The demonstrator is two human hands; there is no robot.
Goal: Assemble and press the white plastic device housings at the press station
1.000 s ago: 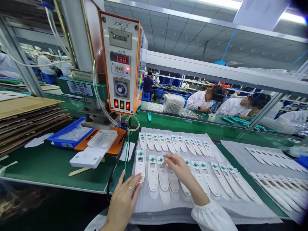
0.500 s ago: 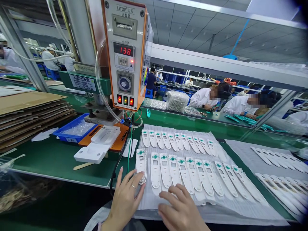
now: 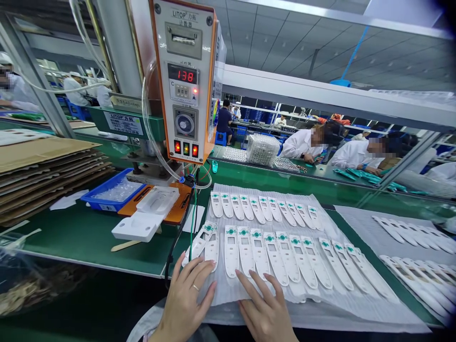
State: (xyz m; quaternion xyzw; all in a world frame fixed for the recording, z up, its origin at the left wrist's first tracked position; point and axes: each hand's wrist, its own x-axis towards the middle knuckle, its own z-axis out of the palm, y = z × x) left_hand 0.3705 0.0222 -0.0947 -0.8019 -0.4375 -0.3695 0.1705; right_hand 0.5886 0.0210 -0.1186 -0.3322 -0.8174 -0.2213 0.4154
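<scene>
My left hand [image 3: 190, 292], wearing a ring, has its fingers stretched over the lower ends of two white plastic shells. One of them, a tilted shell [image 3: 200, 242], leans left across an upright shell [image 3: 212, 249]; the fingers hide part of both. My right hand [image 3: 265, 304] is spread open, fingertips at the bottom ends of a row of similar shells [image 3: 231, 259]. Each shell in this row has a green patterned piece near its top and a small window. A second row of shells [image 3: 252, 204] lies behind, on the same white foam sheet [image 3: 324, 247].
At left stands a press with an orange-edged control box [image 3: 185, 85] reading 138. A white fixture [image 3: 138, 223], a blue tray [image 3: 110, 199] of clear pieces and stacked cardboard [image 3: 42, 166] are near it. More shells [image 3: 413, 280] lie at right. People in white coats work opposite.
The top shell under my left hand has swung left, uncovering another shell beneath. My right fingers have straightened and spread toward the row.
</scene>
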